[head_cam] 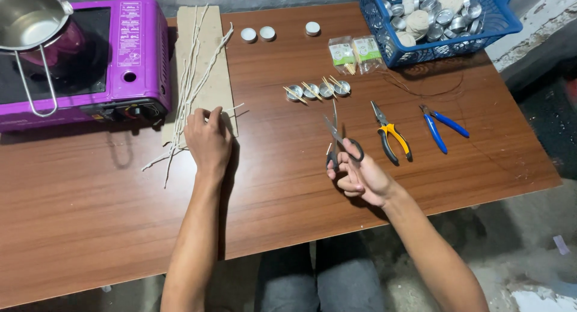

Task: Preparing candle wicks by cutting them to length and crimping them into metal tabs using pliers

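Clearly, in the head view, we see the left hand (207, 138) lying palm-down on the lower end of a bundle of thin, waxy white wicks (191, 78), its fingers curled over the strands so that we cannot make out how many it pinches. The wicks run along a flat strip of beige cardboard (217, 78) on the brown wood-grain table (90, 216), some ends trailing off onto the bare wood. The right hand (360, 178) is closed around the black loop handles of steel scissors (338, 138), blades together and pointing away from us, well apart from the wicks.

Beyond the scissors stands a row of four small round metal cups (318, 91) with wooden sticks laid across them; whether wicks already stand in them is, we think, too small to tell. Yellow-handled pliers (389, 135) and blue-handled pliers (442, 127) lie to the right. A blue plastic mesh basket (384, 24) of empty metal cups is cut off at the top edge, as is the purple portable stove (129, 54) bearing a steel pot (30, 18).
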